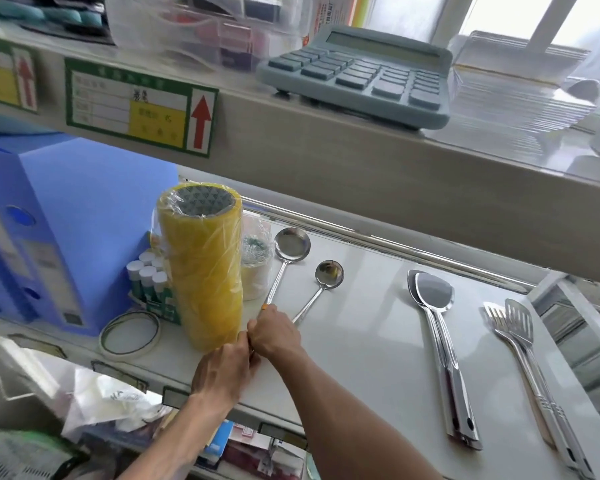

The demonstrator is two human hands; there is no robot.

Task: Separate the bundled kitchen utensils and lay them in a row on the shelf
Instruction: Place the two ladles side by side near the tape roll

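Two steel ladles lie on the white shelf (361,323): a larger ladle (291,244) and a smaller ladle (329,274), bowls apart, handles converging toward my hands. My right hand (274,332) is closed over the handle ends, where a small orange band shows. My left hand (222,372) pinches at the same spot, touching the right hand. To the right lie a spoon and solid turner (433,296) stacked together, and further right a fork and slotted turner (515,323) stacked together.
A tall yellow stack of tape rolls (201,265) stands just left of my hands, with glue sticks (148,275), a flat tape ring (129,336) and a blue file box (49,220) beyond. An upper shelf with a calculator (357,74) overhangs.
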